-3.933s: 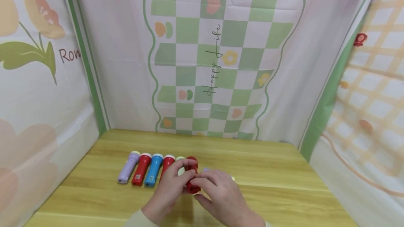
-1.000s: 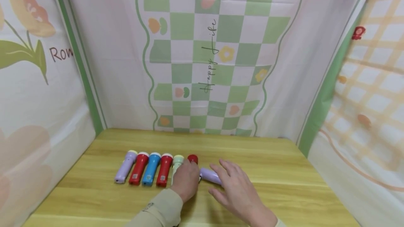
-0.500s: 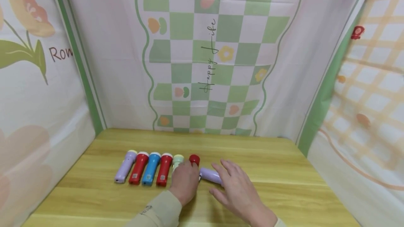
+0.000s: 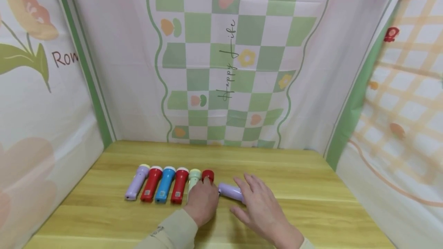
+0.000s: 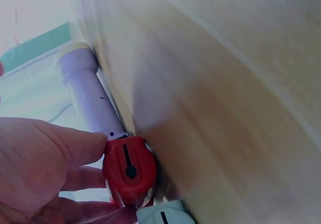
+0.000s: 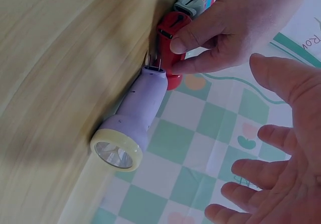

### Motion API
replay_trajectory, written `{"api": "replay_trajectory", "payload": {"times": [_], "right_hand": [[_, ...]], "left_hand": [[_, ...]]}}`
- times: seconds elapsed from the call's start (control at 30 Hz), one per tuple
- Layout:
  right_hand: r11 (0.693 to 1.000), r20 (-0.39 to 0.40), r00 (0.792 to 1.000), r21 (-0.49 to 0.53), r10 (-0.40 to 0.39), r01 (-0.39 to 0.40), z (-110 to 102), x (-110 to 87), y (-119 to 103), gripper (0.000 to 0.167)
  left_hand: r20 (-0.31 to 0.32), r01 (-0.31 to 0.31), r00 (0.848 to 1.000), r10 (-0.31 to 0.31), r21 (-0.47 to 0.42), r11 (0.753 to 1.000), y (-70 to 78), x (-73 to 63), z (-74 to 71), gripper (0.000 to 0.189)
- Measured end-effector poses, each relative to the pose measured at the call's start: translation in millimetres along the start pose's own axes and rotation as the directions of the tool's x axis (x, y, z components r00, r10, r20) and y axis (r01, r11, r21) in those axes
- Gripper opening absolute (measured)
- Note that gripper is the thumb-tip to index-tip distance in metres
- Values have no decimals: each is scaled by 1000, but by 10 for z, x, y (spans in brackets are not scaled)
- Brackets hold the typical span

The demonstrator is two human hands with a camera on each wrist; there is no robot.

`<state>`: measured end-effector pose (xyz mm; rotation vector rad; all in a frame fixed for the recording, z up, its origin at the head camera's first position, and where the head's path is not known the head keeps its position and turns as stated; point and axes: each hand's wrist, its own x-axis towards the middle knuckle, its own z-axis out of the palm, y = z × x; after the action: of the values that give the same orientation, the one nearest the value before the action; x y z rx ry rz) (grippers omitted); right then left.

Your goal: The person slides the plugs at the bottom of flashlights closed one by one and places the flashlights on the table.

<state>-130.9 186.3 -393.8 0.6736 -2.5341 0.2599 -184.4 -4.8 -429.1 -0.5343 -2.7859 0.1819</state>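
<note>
My left hand holds a red flashlight down on the table, with most of its body hidden under the hand. In the left wrist view my thumb and fingers pinch its red end cap, which bears a dark slider. A pale green flashlight lies close on its left. To its right a lilac flashlight lies slanted; two metal prongs stick out of its tail and its cream-rimmed lens faces away. My right hand hovers beside that lilac flashlight, fingers spread, holding nothing.
Left of the pale green flashlight, a row lies side by side: a red one, a blue one, another red one and a lilac one. The wooden table ends against patterned cloth walls.
Earlier both hands held the red flashlight; then the left hand laid it beside the row and the right hand moved off. In the last half second its head shifted slightly left toward the pale green one.
</note>
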Motion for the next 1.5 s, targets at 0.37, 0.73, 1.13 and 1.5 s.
{"api": "replay_trajectory", "payload": {"times": [0.37, 0.73, 1.13, 1.5], "right_hand": [[998, 75, 995, 6, 68, -69, 7, -24, 14, 81], [996, 130, 988, 21, 88, -92, 6, -37, 31, 83], [993, 142, 984, 37, 108, -114, 0, -20, 14, 82], [992, 148, 983, 40, 111, -118, 6, -22, 16, 82]], "left_hand": [[-80, -7, 997, 5, -29, 1000, -43, -9, 25, 17], [-93, -159, 984, 153, -69, 985, 15, 121, 8, 41], [6, -256, 966, 257, -82, 963, 178, 306, 121, 23], [-34, -231, 973, 229, -74, 970, 227, 348, 160, 12]]}}
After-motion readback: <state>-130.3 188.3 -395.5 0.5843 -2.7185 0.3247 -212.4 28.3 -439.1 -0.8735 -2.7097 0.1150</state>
